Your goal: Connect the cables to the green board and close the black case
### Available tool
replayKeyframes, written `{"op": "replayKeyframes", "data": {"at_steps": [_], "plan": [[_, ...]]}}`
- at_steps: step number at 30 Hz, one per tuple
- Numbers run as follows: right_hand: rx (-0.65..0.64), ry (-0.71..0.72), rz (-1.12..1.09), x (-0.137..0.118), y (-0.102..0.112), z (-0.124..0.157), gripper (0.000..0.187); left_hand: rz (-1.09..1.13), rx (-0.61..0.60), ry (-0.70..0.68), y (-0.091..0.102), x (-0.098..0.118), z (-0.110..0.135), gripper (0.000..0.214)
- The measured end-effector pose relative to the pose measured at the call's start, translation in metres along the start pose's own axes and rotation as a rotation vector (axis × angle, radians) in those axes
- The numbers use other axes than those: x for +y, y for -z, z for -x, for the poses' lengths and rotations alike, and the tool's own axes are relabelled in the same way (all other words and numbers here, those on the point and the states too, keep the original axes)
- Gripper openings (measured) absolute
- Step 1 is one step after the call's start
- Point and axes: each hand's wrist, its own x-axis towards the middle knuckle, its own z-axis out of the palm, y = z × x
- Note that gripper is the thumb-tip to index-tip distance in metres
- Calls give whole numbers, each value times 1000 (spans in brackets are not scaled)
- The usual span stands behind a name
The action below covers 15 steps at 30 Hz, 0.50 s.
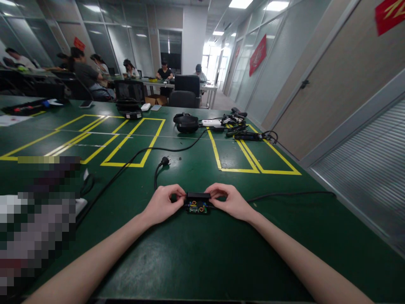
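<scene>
In the head view, an opened black power adapter lies in front of me, its circuit board (pixel 197 207) showing coils and small parts. A long black casing piece (pixel 198 196) stands along the board's far edge. My left hand (pixel 165 203) pinches the adapter's left end between thumb and fingers. At the right end, my right hand (pixel 230 201) closes its thumb and fingertips on the adapter too. The fingertips hide whether they grip the casing or the wires. A black cord with a plug (pixel 164 161) lies beyond my left hand. Another black cable (pixel 291 194) runs off to the right.
The green table (pixel 202 261) carries yellow tape outlines. Black headphones (pixel 186 122), a white power strip (pixel 212 123) and tangled cables (pixel 237 122) lie at the back. A long cord (pixel 126 164) crosses the left side. People sit at tables beyond, past an office chair (pixel 186 86).
</scene>
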Motion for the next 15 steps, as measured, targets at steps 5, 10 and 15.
{"op": "replayKeyframes", "data": {"at_steps": [5, 10, 15], "plan": [[-28, 67, -8, 2, 2, 1, 31, -30, -13, 13, 1, 2, 0, 21], [-4, 164, 47, 3, 3, 1, 25, -11, -12, 14, 2, 1, -1, 22], [-16, 223, 84, -1, 3, 1, 20, 4, -35, 19, 3, 3, 0, 23]]}}
